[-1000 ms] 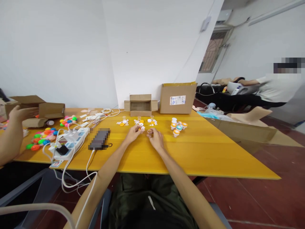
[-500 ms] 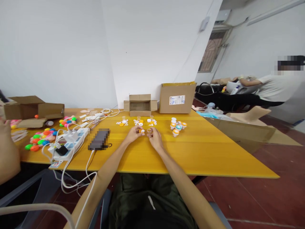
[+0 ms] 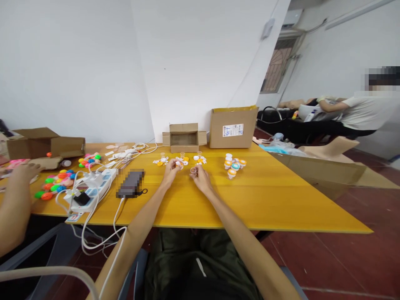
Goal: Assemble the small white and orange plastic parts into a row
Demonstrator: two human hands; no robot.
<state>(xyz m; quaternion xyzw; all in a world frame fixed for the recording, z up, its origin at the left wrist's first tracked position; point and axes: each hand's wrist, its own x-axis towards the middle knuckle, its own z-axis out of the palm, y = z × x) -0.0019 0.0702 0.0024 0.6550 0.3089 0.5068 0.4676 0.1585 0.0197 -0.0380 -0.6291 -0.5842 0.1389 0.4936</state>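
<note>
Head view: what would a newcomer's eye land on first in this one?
The left hand and right hand meet over the middle of the yellow table, the left pinching a small white piece, the right a small clear cup. Next come the bright coloured balls at far left, beside a white power strip, and the large cardboard box at the table's back edge.

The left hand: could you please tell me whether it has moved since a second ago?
Yes. The left hand has shifted slightly left and farther away, toward the small open box, widening its gap from the right hand.
</note>
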